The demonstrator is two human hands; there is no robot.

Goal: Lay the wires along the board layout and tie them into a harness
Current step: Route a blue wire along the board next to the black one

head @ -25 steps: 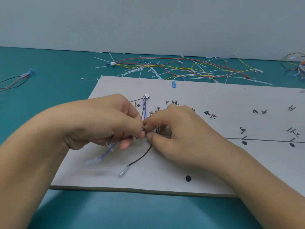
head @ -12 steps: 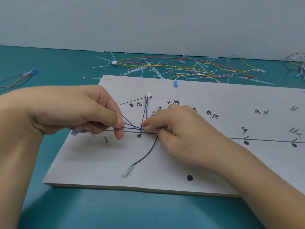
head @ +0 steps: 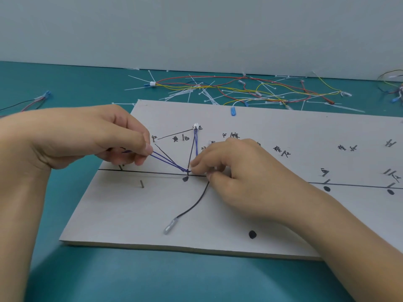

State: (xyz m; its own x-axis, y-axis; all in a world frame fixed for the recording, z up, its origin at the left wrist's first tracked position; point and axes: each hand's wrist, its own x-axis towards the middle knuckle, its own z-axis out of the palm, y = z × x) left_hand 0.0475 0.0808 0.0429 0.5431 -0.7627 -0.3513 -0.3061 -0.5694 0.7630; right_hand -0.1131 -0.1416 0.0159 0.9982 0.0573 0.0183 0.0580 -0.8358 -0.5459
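Observation:
A grey layout board [head: 283, 127] with drawn black lines, dots and handwritten labels lies on the teal table. A white connector [head: 195, 126] sits on the board, and blue wires [head: 168, 163] and a black wire [head: 192, 211] run down from it to a nail near a black dot [head: 185, 178]. My left hand [head: 91, 136] pinches the blue wires and holds them taut to the upper left. My right hand [head: 235, 168] presses its fingertips on the wires at the nail. The black wire trails toward me and ends in a clear-sleeved terminal [head: 169, 228].
A tangle of red, yellow and white wires [head: 250, 90] with several white cable ties [head: 196, 92] lies behind the board. A small blue terminal [head: 233, 111] rests on the board's far edge. More wires lie at the far left [head: 35, 101] and far right [head: 394, 88]. A nail [head: 142, 184] stands left of the dot.
My left hand has pulled the blue wires out to the left and upward, away from my right hand. My right hand stays pressing at the nail; the view shifted slightly.

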